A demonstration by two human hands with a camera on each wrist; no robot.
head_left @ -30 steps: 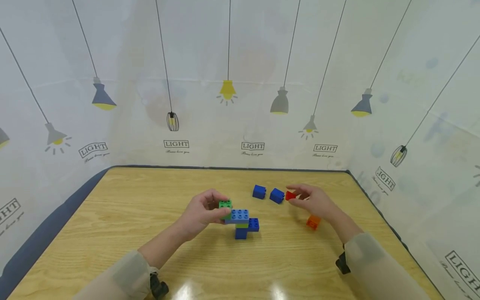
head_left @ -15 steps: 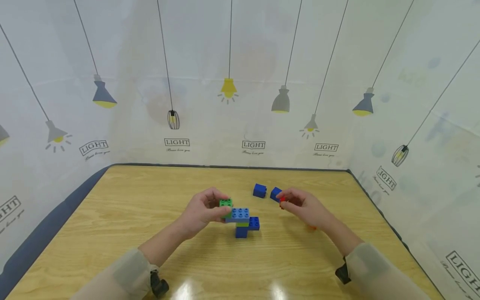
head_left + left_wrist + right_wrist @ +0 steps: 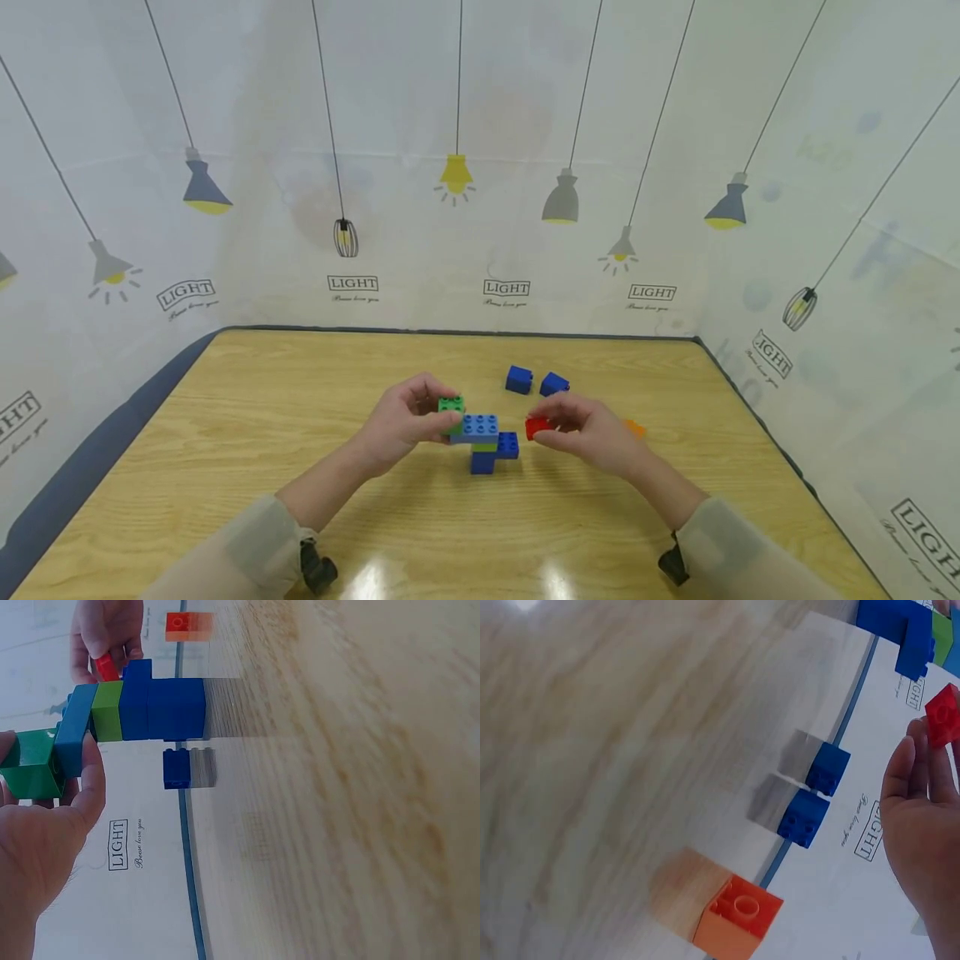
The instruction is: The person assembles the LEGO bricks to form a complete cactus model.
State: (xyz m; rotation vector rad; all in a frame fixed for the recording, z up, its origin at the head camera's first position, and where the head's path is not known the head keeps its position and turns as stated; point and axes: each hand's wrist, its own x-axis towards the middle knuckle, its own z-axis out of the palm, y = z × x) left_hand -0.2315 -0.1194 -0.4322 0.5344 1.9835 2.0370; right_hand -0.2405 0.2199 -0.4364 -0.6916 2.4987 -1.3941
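Note:
My left hand [image 3: 397, 427] pinches a green toy building brick [image 3: 451, 404] between thumb and fingers. That brick sits on one end of a light blue brick [image 3: 480, 427], which tops an upright stack. Beneath it are a lime brick [image 3: 109, 711] and dark blue bricks [image 3: 176, 709]; one dark blue brick [image 3: 508, 445] juts out to the right. Just right of the stack, my right hand [image 3: 596, 429] holds a small red brick [image 3: 536, 428] at its fingertips, apart from the stack. In the right wrist view the red brick [image 3: 943, 716] shows its hollow underside.
Two loose blue bricks [image 3: 519, 380] [image 3: 554, 383] lie on the wooden table [image 3: 300, 375] behind the stack. An orange brick [image 3: 739, 919] lies on its side, partly hidden behind my right hand in the head view. A printed curtain [image 3: 405, 250] encloses the table's back and sides.
My right hand has brought the red brick leftward and nearer, from beside the loose blue bricks to beside the stack. The red brick has turned in the fingers. My left hand stays in place.

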